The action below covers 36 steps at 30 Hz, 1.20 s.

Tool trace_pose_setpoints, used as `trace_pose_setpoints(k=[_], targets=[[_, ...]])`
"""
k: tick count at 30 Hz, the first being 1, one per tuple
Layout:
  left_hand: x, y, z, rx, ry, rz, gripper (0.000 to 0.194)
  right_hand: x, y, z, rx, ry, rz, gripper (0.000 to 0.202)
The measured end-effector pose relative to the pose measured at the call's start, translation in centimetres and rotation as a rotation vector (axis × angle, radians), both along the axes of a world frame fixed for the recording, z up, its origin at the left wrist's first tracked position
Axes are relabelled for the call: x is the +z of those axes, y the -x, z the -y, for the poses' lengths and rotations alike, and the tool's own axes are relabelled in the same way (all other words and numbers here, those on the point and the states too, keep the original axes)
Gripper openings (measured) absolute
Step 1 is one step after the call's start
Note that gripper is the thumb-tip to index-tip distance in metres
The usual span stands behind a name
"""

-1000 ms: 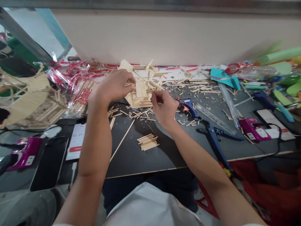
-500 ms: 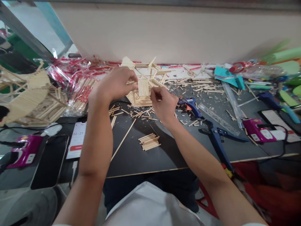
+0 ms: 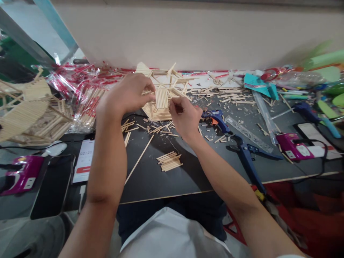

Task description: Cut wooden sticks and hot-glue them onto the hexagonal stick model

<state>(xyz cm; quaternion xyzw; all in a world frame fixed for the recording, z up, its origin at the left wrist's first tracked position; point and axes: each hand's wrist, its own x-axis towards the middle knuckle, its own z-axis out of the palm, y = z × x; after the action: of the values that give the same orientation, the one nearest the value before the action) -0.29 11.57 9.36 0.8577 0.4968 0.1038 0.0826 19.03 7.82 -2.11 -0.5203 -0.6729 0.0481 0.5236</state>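
Note:
A small model built of thin wooden sticks stands at the back middle of the dark table, with a ribbed panel on its front. My left hand is at the model's left side, thumb and fingers bent toward each other; anything between them is too small to make out. On the right, my right hand has its fingers pinched together beside the panel, and what they hold is hidden. Nearer the front edge lies a bundle of short sticks. One long stick rests to its left.
A blue glue gun, a clear ruler and a blue cutter lie on the right. Phones, a purple socket block and a larger stick model occupy the left. Stick scraps litter the back.
The whole view has shifted slightly, moving the scene a little to the left. Both hands keep nearly the same pose at the model.

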Motion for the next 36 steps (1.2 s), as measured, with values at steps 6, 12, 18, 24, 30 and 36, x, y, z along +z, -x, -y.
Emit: trace_pose_setpoints(k=[6,12,18,24,30,36], targets=[[0.3,-0.2,0.2,0.002,-0.007,-0.061,0.039,0.0,0.1,0.1,-0.045,-0.083,0.051,0.018],[0.2,-0.2,0.1,-0.007,-0.012,-0.066,0.046,-0.2,0.2,0.1,0.024,-0.112,0.002,0.022],[-0.1,0.0,-0.2,-0.004,-0.017,-0.036,0.037,-0.3,0.4,0.5,0.112,-0.039,-0.067,0.026],[-1.3,0.5,-0.8,0.002,-0.042,0.073,0.029,-0.8,-0.2,0.4,0.206,0.047,-0.166,0.022],[-0.4,-0.3,0.0,-0.036,-0.014,0.045,0.036,-1.3,-0.9,0.1,0.356,0.18,-0.298,0.024],[-1.0,-1.2,-0.2,-0.076,-0.062,0.036,0.037,-1.5,-1.1,0.0,0.397,0.232,-0.327,0.022]])
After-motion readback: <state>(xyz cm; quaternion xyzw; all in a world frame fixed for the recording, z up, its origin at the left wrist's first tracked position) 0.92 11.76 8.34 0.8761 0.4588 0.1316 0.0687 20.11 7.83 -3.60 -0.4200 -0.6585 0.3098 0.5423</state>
